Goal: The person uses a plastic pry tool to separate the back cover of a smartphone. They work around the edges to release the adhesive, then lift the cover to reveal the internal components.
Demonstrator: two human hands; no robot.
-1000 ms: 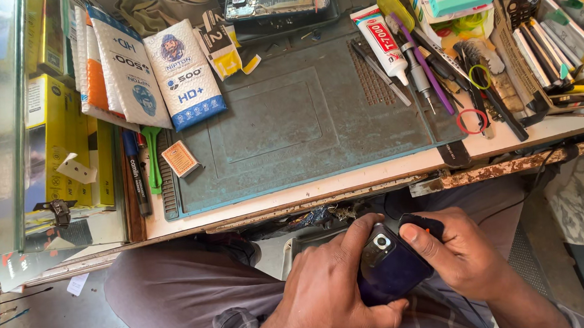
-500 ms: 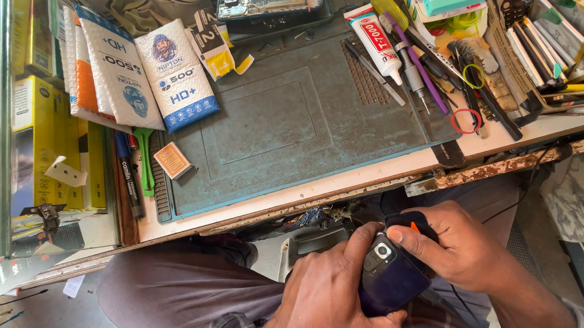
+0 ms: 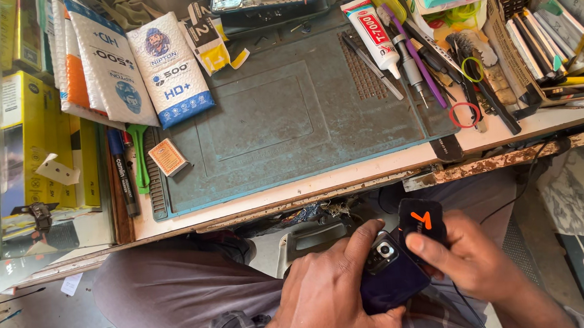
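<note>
- Holding a dark phone over the lap, below the front edge of the tabletop, the left hand is curled shut around the phone's lower body, with its thumb up beside the camera block.
- The right hand is closed in a pinch on a small black tool with an orange mark, which touches the phone's upper edge near the camera.
- Judging from this, the work goes best if the left hand grips firmly and stays braced against the thigh, so the phone cannot twist under the tool.
- The tool probably wants light, even pressure kept flat along the edge; a steep angle could slip towards the lens.
- A thin dark cable runs down from the tabletop towards the right hand; keeping it slack avoids a tug.
- The teal work mat lies bare in the middle, with a glue tube and hand tools well apart to its right.
</note>
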